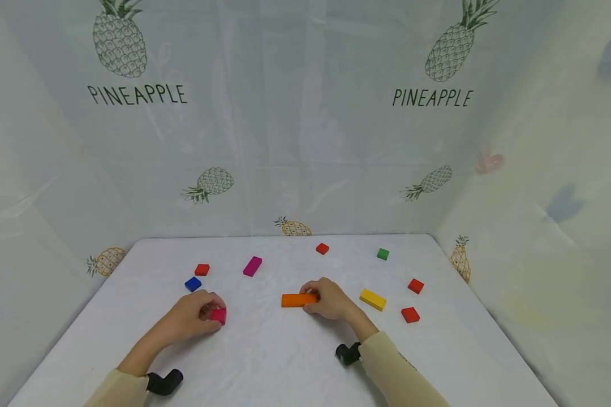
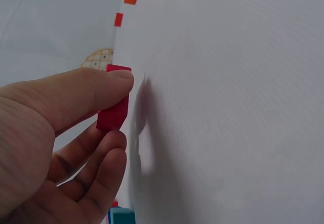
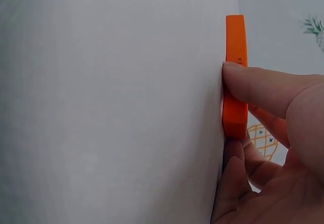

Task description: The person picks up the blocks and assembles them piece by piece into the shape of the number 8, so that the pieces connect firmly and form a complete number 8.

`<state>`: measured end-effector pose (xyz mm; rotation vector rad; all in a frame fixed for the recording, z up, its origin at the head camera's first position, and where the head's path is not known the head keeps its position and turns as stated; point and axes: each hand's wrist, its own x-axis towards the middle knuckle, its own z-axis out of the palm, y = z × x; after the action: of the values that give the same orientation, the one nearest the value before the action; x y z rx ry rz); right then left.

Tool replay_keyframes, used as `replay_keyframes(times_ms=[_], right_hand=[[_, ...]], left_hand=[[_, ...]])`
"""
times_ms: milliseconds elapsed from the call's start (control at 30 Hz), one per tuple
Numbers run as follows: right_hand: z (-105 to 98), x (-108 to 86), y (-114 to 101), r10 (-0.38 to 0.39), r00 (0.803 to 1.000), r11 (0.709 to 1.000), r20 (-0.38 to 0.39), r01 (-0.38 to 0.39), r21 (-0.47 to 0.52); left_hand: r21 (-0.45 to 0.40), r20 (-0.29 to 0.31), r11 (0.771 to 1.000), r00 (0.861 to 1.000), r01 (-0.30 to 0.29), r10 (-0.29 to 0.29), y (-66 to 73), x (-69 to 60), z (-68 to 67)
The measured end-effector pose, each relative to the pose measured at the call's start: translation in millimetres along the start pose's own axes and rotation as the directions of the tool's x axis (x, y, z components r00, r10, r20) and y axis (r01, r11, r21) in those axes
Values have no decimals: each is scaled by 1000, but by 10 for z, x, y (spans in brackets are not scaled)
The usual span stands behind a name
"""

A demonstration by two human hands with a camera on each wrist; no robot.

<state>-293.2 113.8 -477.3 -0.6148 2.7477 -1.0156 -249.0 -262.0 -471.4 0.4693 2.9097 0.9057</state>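
Note:
My left hand [image 1: 190,316] pinches a small crimson block [image 1: 218,316] between thumb and fingers; in the left wrist view that block [image 2: 114,113] appears a little above the white cloth. Toward the table's middle, my right hand [image 1: 330,301] grips the right end of a long orange block [image 1: 292,301], which lies sideways. The right wrist view shows the thumb pressed on the orange block [image 3: 236,110], close to the cloth. A blue block [image 1: 193,284] and a red block [image 1: 202,269] lie just beyond my left hand. Right of my right hand is a yellow block [image 1: 373,299].
Farther back lie a magenta block [image 1: 252,266], a red block [image 1: 322,249] and a green block [image 1: 383,254]. Two red blocks [image 1: 410,315] sit at the right. The white table [image 1: 265,362] meets a pineapple-printed curtain [image 1: 295,124] at its back edge.

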Motion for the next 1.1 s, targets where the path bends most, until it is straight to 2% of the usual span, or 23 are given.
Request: replay_keyframes(times_ms=[567,800,1100], right_hand=[[-7,7,-11,1,1000,1000,15,-1,-10],[-18,0,-10,-5,1000,1000,12,5,-8],[10,17,33,-3,1000,1000,14,3,-7]], left_hand=[[-26,-26,999,999,-27,27,197,163,75],[-32,-36,999,999,-40,39,283,295,129],[-82,-42,997,999,-16,13,424,456,216]])
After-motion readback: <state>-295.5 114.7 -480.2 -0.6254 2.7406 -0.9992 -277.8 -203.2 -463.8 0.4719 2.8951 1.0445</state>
